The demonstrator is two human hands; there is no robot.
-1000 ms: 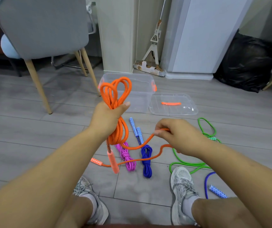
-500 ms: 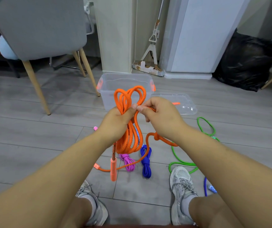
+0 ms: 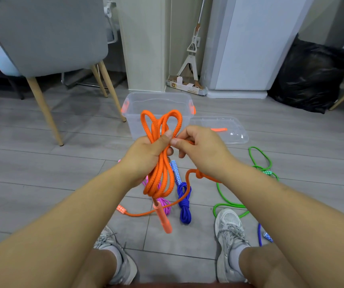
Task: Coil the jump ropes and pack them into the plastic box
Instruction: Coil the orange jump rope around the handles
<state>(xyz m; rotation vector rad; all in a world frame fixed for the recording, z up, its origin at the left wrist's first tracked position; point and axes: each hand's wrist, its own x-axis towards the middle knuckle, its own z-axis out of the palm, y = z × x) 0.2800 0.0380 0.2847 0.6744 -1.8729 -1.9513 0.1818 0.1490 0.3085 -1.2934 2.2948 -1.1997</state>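
Observation:
My left hand (image 3: 146, 154) grips a bundle of orange jump rope (image 3: 160, 173) folded into long loops, one orange handle (image 3: 163, 220) dangling below. My right hand (image 3: 200, 148) pinches the free orange strand right beside the left thumb; that strand trails down to the floor and to the second handle (image 3: 121, 209). Behind the hands stands the clear plastic box (image 3: 158, 107), open, with orange latches. On the floor lie a coiled blue rope (image 3: 184, 201), a coiled pink rope (image 3: 165, 202) partly hidden by the orange one, and a loose green rope (image 3: 259, 161).
The box's clear lid (image 3: 223, 129) lies right of the box. A grey chair (image 3: 48, 38) stands at the left, a mop and white cabinet behind, a black bag (image 3: 312, 77) at the right. Another blue rope (image 3: 260, 233) lies by my right shoe (image 3: 229, 235).
My right hand came up from the floor side with the free strand to meet the left hand at the bundle. The bundle has shifted slightly right, in front of the box.

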